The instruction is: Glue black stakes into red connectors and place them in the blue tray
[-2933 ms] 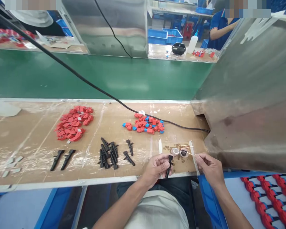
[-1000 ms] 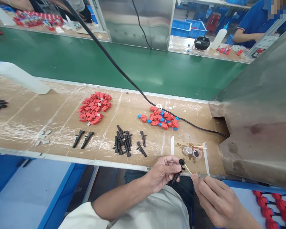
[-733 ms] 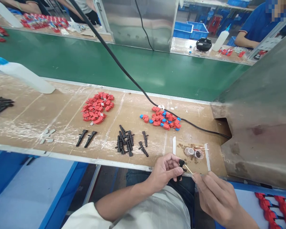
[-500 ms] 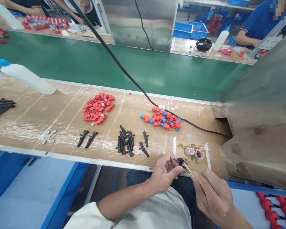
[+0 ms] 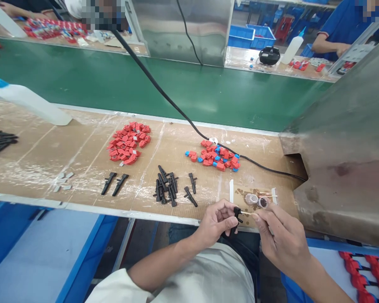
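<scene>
Between the thumb and fingers of my left hand (image 5: 217, 222) is a black toy gun part (image 5: 237, 213), partly hidden by the fingers. My right hand (image 5: 282, 235) pinches a thin wooden stick (image 5: 246, 213), whose tip meets the upper end of the black part. Just beyond the hands, two small clear cups (image 5: 251, 199) stand side by side on a stained patch of cardboard; the right one holds dark liquid. More sticks (image 5: 267, 195) lie by the cups. To the left, several similar black parts (image 5: 166, 187) lie in a loose heap.
Red and blue pieces (image 5: 219, 156) lie under a black cable (image 5: 262, 167). Farther left are a red pile (image 5: 129, 143), grey chips (image 5: 63, 181) and a white bottle (image 5: 34, 103). A metal panel (image 5: 344, 168) borders the right. Co-workers sit beyond the green belt (image 5: 164, 88).
The black part has turned in my left hand, showing more of its length. My right hand has risen slightly, and the stick now lies nearly level.
</scene>
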`<state>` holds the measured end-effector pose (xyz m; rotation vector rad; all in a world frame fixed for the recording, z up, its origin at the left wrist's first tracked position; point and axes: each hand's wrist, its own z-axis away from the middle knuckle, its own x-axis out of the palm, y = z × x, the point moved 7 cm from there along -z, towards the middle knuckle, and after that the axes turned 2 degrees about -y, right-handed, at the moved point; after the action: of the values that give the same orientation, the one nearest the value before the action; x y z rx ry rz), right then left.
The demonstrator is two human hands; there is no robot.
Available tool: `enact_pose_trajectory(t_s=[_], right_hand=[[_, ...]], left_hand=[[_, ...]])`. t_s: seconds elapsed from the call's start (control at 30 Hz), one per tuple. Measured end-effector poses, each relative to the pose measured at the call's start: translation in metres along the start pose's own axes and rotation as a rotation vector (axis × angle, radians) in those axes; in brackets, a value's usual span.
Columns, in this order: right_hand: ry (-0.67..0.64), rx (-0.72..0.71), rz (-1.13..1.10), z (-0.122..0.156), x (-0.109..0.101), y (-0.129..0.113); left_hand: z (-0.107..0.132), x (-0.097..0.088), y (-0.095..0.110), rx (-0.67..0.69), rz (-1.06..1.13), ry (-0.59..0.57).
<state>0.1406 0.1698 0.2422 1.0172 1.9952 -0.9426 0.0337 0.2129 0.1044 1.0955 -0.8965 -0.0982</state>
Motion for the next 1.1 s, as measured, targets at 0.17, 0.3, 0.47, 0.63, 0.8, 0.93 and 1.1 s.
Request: enact_pose_trajectory(t_s=[0.17, 0.3, 0.47, 0.63, 0.8, 0.93, 1.1], right_hand=[[-0.027, 0.0, -0.075, -0.002, 0.001, 0.002], [-0.04, -0.083, 0.078, 0.004, 0.005, -0.012], [-0.004, -0.228, 0.221, 0.012, 0.011, -0.029], [0.028, -0.226, 0.242, 0.014, 0.009, -0.026], [0.063, -0.118, 0.239, 0.015, -0.005, -0.013], [0.102, -0.007, 0.347, 0.021, -0.019, -0.003], [0.169, 0.176, 0.388, 0.031, -0.038, 0.014]], left_hand=[[0.001, -0.002, -0.007, -0.087, 0.205, -0.05], [0.003, -0.002, -0.012, -0.144, 0.254, -0.011], [0.003, -0.003, -0.005, -0.108, 0.185, 0.07], [0.004, -0.005, -0.005, -0.143, 0.228, 0.126], [0.006, -0.002, -0.012, -0.257, 0.381, 0.058], [0.007, 0.002, -0.014, -0.286, 0.482, -0.014], [0.009, 0.006, -0.016, -0.294, 0.586, -0.083]])
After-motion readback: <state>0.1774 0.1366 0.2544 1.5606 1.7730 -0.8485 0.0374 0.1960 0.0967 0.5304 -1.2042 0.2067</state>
